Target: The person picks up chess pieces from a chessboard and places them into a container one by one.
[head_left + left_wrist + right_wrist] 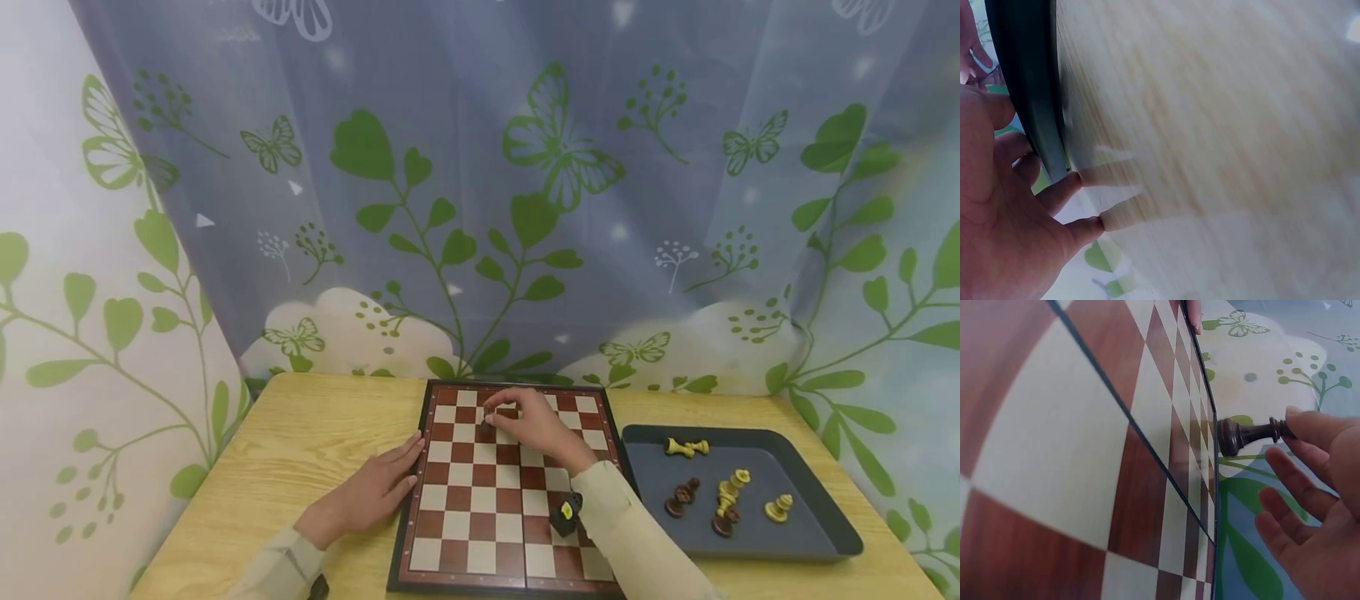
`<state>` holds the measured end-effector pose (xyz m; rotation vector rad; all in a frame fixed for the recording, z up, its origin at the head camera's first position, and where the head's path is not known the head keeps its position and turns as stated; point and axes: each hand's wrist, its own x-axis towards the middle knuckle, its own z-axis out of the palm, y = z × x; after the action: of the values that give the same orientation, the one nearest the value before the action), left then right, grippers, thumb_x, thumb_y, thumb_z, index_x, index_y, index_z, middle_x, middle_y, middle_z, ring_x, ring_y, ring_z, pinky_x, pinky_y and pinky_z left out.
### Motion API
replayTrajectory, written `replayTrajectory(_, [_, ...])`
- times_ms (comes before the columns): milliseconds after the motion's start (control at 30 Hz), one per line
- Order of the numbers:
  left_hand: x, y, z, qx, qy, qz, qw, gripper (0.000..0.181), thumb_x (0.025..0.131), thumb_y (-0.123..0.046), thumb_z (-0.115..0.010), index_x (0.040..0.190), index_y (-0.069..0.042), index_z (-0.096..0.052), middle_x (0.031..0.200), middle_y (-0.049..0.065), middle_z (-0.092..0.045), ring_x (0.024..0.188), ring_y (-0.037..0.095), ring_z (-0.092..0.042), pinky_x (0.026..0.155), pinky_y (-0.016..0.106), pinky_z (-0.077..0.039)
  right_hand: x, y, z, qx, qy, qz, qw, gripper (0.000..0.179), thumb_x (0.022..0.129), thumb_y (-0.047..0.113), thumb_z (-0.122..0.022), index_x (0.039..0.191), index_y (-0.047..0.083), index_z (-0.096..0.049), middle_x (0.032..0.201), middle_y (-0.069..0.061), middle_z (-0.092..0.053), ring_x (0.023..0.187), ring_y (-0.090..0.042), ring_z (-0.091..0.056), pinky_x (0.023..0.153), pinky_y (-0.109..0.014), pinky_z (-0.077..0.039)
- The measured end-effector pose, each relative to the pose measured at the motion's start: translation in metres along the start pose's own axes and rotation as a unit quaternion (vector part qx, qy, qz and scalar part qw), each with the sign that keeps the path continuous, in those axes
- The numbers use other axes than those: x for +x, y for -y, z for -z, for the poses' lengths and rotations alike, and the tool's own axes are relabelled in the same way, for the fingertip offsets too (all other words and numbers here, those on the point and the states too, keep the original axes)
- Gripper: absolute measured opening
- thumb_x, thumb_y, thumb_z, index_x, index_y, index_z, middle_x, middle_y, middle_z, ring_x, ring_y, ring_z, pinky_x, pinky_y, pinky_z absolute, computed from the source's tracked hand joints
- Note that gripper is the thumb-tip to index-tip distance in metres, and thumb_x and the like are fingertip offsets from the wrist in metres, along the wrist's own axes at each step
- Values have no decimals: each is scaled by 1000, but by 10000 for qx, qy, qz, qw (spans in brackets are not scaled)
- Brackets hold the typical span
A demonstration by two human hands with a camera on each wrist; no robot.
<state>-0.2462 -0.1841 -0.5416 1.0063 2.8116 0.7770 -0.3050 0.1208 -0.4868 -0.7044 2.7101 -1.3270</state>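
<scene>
Thumb and forefinger of my right hand [536,427] pinch a dark brown chess piece [1250,434] near its top, base toward the chessboard [459,498]. In the head view the piece is over the far part of the board, left of the fold line. The other fingers of that hand spread loosely in the right wrist view. My left hand [369,492] lies at the board's left side. Its fingers are extended, and the fingertips [1094,226] touch the wooden table while others are against the board's dark side.
Right of the board stands a dark grey tray [757,550]. Several yellow and dark brown chess pieces are inside, such as a yellow piece [780,508] and a dark one [679,498]. A patterned curtain [480,250] hangs behind the wooden table [315,433].
</scene>
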Motion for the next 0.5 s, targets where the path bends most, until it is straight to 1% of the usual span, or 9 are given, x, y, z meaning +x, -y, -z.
replayTrajectory(133, [-2,1,0,14,-23,-31,10000,57,111,-28,-40,157,4,-29,166,20,-23,148,46,-32,107,81,-25,-7,4,1,28,336,31,9994,28,100,20,-67,123,6,-71,127,-7,-68,126,-32,-59,102,-54,-49])
replayTrajectory(200, [-2,1,0,30,-30,-5,10000,57,111,-28,-40,158,3,-29,167,19,-23,148,45,-32,107,81,-25,-10,6,1,45,446,131,9989,28,100,20,-67,124,5,-71,127,-9,-68,125,-33,-60,101,-55,-51])
replayTrajectory(333, [-2,0,0,19,-31,19,10000,57,111,-28,-40,158,2,-29,167,17,-22,149,45,-31,109,80,-23,-17,7,3,12,512,304,9982,28,100,18,-67,123,3,-71,127,-12,-68,123,-35,-62,101,-57,-51])
replayTrajectory(500, [-2,-2,1,58,-50,27,10000,57,111,-26,-41,158,3,-29,167,18,-22,148,46,-31,109,80,-22,-24,3,5,-86,451,412,9981,25,100,18,-68,121,5,-72,126,-9,-69,123,-34,-62,102,-58,-50])
